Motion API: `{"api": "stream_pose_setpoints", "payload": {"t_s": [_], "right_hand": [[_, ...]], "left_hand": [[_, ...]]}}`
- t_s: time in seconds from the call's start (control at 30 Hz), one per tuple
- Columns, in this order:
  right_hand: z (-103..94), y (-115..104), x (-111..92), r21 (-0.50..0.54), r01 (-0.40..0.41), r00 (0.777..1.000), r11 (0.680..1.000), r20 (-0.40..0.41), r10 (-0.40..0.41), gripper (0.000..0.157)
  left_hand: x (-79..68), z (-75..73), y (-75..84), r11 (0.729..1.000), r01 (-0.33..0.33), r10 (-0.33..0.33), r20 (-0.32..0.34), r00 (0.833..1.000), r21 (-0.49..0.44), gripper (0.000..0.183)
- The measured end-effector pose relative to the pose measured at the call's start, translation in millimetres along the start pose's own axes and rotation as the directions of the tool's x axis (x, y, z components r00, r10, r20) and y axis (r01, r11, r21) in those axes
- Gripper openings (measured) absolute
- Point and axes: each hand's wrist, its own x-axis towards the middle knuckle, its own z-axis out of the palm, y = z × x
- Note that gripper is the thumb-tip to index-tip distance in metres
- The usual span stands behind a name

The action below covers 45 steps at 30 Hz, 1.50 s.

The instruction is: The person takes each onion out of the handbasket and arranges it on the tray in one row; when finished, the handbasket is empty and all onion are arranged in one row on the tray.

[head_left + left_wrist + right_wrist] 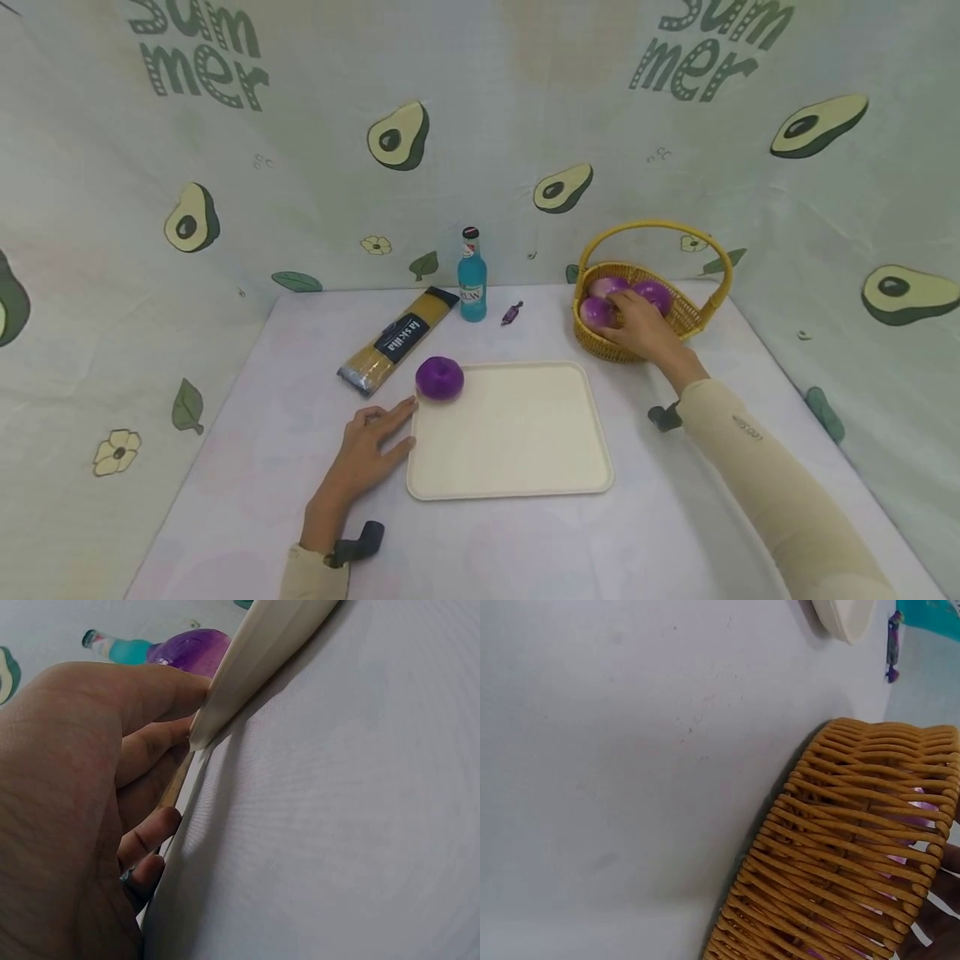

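Observation:
My left hand [371,450] lies at the left edge of a cream tray [510,492], its fingertips and thumb touching the rim. The left wrist view shows the thumb against the tray's side [247,671], with the other fingers loosely bent. A purple onion [440,378] sits at the tray's back left corner. My right hand [643,325] reaches into a yellow wicker basket [611,348], thumb and fingers around the front left purple onion [596,312]. Two other purple onions lie behind it. In the right wrist view, the basket wall [832,847] hides most of the hand.
A pasta packet [399,340] lies left of a blue bottle [472,279], which stands upright behind the tray. A small purple wrapped candy [512,313] is right of the bottle. The basket's tall handle [652,223] arches over it. A printed cloth [480,100] hangs around the table.

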Motion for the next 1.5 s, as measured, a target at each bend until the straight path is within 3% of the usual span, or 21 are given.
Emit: {"api": "stream_pose_setpoints", "payload": {"t_s": [0.27,0.67,1.03,1.5], "right_hand": [[2.4,6.9,-2.3,0.031,0.0,0.999,1.0,0.054,-0.001,0.075],[2.1,9.2,4.7,0.07,-0.032,0.996,0.997,0.089,0.026,0.079],[8.0,17.1,2.9,0.105,-0.006,0.998,0.994,0.063,-0.001,0.077],[3.6,19.4,4.8,0.081,-0.002,0.998,0.997,0.055,-0.003,0.074]], "left_hand": [[-2.9,4.7,0.0,1.0,-0.025,0.025,0.002,1.0,0.01,0.057],[-0.3,-1.2,3.8,0.999,-0.029,0.029,-0.002,1.0,0.021,0.058],[-2.1,4.4,-0.7,0.999,-0.015,0.015,0.015,1.0,0.035,0.058],[1.3,-0.1,-1.3,0.999,-0.027,0.027,-0.001,1.0,0.038,0.057]]}}
